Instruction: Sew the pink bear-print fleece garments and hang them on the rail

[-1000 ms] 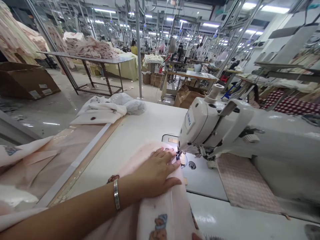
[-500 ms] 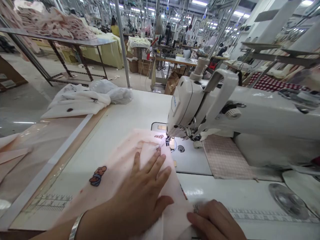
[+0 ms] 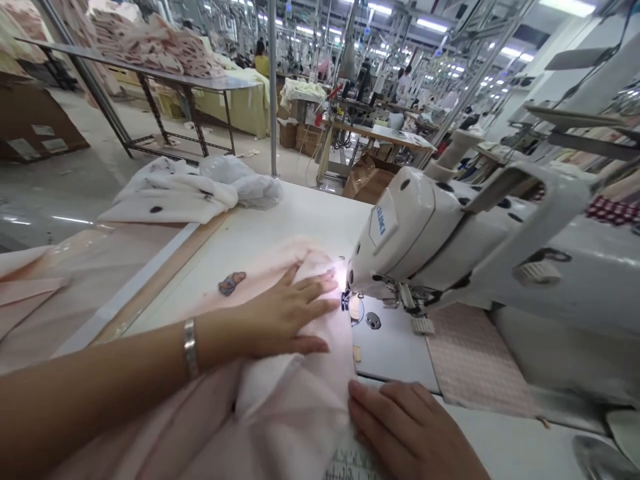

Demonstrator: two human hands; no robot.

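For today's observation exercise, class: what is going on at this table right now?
A person sits at a white sewing machine in a large garment workshop. The left hand lies flat on pale pink fabric, fingers reaching toward the needle area. The right hand presses the fabric's near edge against the table. A bundle of white cloth lies at the table's far left corner.

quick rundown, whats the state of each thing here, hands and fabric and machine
left hand: open, flat on the pink fabric, fingers toward the needle
right hand: palm down on the fabric's near edge
pink fabric: spread on the table, rumpled near the person
sewing machine: lamp lit at the needle
folded white pieces: piled at the table's far left corner
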